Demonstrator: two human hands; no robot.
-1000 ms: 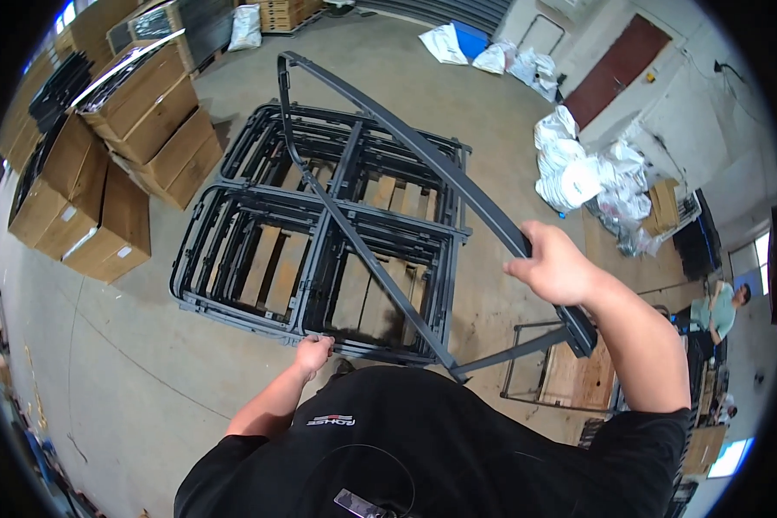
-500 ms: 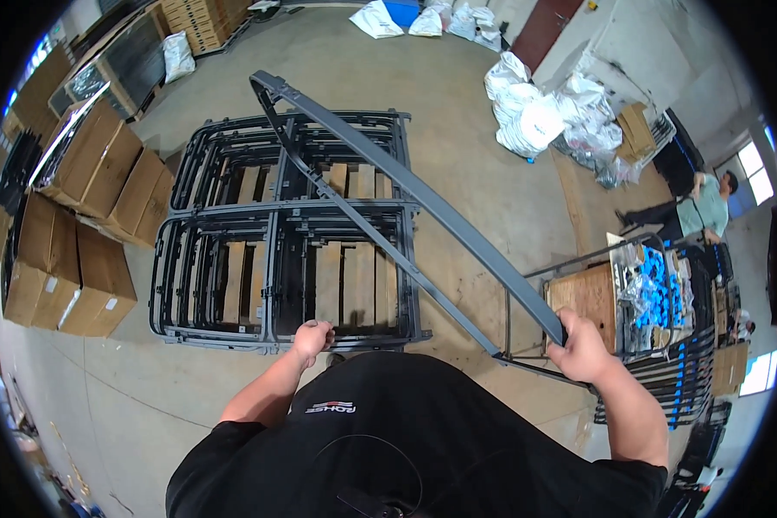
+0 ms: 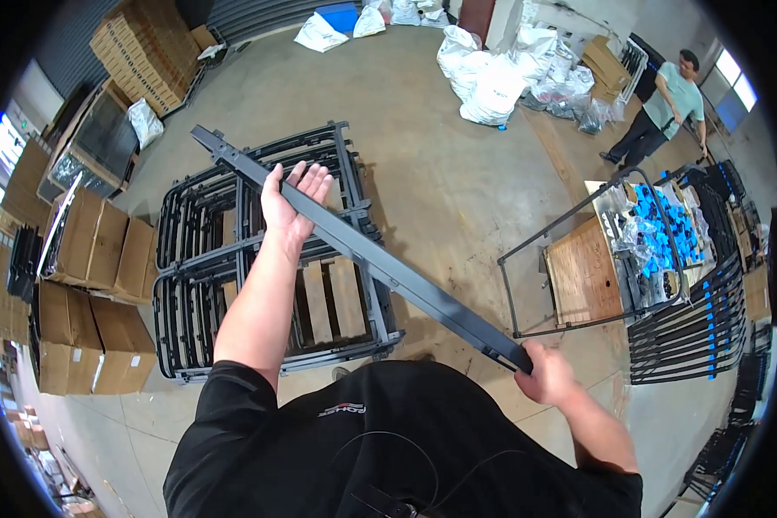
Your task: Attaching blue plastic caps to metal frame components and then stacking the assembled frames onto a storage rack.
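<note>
A dark grey metal frame [image 3: 380, 263], seen almost edge-on as one long bar, slants across in front of me from far left to near right. My right hand [image 3: 546, 373] is closed round its near right end. My left hand [image 3: 295, 205] is open, palm up and fingers stretched out, against the bar toward its far end. The thumb side touches the bar; how much weight it bears I cannot tell. Below and to the left, a stack of similar black metal frames [image 3: 259, 244] lies on wooden pallets [image 3: 318, 302].
Cardboard boxes [image 3: 99, 242] stand at the left. At right is a wooden-sided crate [image 3: 583, 274] with blue parts [image 3: 665, 220], a thin metal frame [image 3: 506, 298] leaning on it, and racked black bars [image 3: 686, 341]. White sacks [image 3: 492, 86] lie behind; another person [image 3: 665, 108] stands far right.
The metal frame has turned from an open slanted view to nearly edge-on. My left hand has risen from near my body and opened against it. The other person has turned and stands more upright.
</note>
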